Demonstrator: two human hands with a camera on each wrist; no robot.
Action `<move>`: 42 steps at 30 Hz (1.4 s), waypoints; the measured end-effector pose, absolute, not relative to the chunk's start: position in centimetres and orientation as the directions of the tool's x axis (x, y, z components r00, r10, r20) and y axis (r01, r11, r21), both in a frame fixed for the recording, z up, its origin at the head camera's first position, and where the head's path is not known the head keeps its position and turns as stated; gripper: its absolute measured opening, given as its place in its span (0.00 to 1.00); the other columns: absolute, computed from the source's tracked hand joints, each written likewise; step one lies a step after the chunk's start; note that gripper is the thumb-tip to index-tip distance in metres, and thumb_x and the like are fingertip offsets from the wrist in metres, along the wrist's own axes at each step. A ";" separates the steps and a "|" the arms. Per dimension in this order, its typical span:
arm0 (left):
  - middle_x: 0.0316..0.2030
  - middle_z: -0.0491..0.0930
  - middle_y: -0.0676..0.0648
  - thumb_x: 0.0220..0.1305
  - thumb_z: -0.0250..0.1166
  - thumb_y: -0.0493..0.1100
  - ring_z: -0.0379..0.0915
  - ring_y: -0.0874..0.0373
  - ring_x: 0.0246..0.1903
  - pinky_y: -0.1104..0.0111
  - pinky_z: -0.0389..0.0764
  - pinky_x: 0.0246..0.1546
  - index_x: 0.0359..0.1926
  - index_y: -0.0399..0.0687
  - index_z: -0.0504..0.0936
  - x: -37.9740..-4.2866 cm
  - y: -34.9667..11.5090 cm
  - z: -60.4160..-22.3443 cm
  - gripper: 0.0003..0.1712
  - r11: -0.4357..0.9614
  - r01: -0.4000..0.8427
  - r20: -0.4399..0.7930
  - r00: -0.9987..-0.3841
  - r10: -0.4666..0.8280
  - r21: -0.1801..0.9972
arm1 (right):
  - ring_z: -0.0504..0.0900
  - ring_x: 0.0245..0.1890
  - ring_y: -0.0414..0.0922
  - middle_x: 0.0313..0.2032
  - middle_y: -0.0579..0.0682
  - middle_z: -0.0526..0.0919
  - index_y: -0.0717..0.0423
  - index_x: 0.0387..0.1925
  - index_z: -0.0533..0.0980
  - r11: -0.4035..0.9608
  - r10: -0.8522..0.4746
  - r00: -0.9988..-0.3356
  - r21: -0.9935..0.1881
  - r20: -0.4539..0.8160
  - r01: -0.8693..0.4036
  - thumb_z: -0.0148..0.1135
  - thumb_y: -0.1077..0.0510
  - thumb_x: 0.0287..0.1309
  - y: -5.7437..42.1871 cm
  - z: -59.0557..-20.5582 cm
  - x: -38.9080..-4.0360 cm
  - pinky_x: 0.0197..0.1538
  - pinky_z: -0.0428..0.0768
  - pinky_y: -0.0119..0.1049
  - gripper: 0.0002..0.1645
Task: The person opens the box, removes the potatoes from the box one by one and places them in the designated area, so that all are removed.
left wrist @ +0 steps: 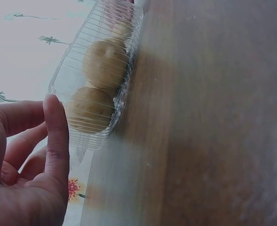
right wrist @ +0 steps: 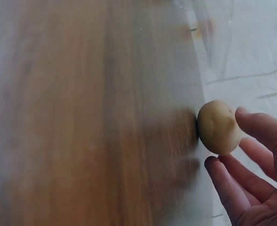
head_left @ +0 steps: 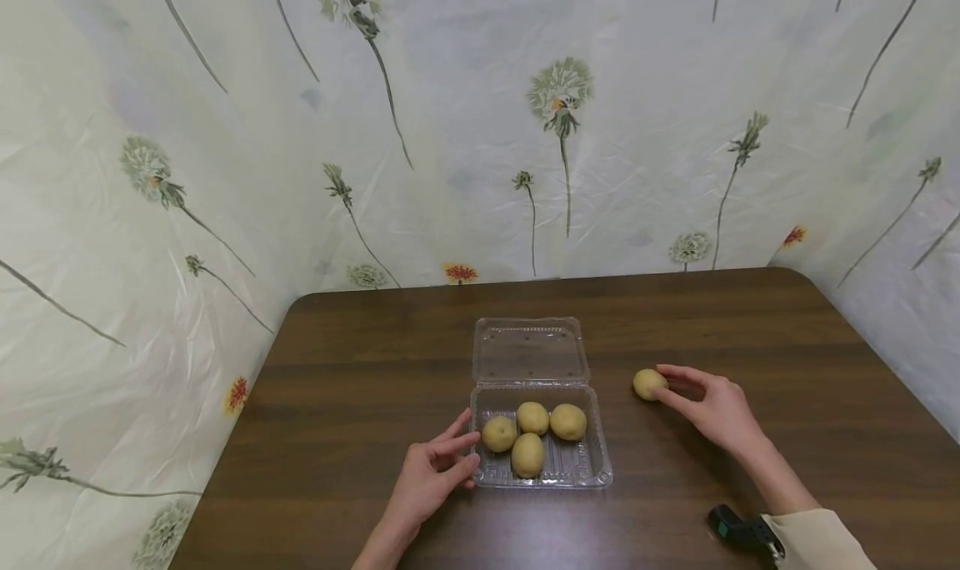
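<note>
A small potato sits on the table right of the container; my right hand has thumb and fingers around its near side. In the right wrist view the same potato shows between the thumb and the fingers. My left hand is at the left wall of a clear plastic clamshell container, its fingertips at the rim. Several potatoes lie inside, towards the left and back. In the left wrist view, potatoes show through the ribbed wall beside the thumb and index finger.
The container's lid lies folded back, away from me. Everything stands on a dark brown wooden table. A flower-patterned sheet hangs behind and beside it. A black device is worn at the right wrist, by a light sleeve.
</note>
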State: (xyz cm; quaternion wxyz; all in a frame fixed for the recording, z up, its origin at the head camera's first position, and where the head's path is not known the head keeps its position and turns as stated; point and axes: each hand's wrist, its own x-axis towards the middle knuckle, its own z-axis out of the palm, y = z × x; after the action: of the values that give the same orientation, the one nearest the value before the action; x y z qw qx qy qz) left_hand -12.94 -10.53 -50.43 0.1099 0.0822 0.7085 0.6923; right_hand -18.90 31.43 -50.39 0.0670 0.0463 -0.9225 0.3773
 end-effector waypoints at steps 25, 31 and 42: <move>0.68 0.65 0.45 0.61 0.68 0.31 0.79 0.61 0.31 0.68 0.86 0.33 0.54 0.34 0.82 -12.9 -10.5 -50.5 0.19 0.036 -0.041 -0.049 -0.965 0.259 0.999 | 0.82 0.28 0.33 0.32 0.45 0.86 0.49 0.40 0.83 0.745 0.007 -0.967 -0.646 0.256 -0.166 0.68 0.47 0.60 30.8 -49.4 -15.8 0.25 0.77 0.30 0.12; 0.68 0.66 0.45 0.61 0.68 0.32 0.80 0.54 0.41 0.67 0.86 0.33 0.54 0.35 0.82 -12.9 -10.5 -50.5 0.19 0.033 -0.039 -0.046 -0.965 0.260 0.999 | 0.82 0.29 0.34 0.30 0.41 0.86 0.52 0.40 0.83 0.731 -0.052 -0.957 -0.642 0.286 -0.231 0.71 0.52 0.57 29.5 -49.0 -15.3 0.28 0.77 0.29 0.11; 0.69 0.64 0.43 0.62 0.67 0.32 0.60 0.46 0.66 0.65 0.86 0.34 0.54 0.34 0.81 -12.9 -10.5 -50.6 0.19 0.022 -0.027 -0.031 -0.962 0.271 0.999 | 0.82 0.30 0.33 0.31 0.39 0.86 0.54 0.40 0.84 0.681 -0.141 -0.933 -0.652 0.330 -0.334 0.73 0.58 0.54 27.1 -48.3 -14.8 0.30 0.83 0.30 0.11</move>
State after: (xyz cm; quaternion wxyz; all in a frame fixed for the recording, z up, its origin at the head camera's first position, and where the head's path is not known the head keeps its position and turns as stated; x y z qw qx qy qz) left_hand -12.90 -10.54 -50.63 0.1072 0.0865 0.7068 0.6939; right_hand -14.83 27.07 -48.30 0.1274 0.1308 -0.9080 0.3771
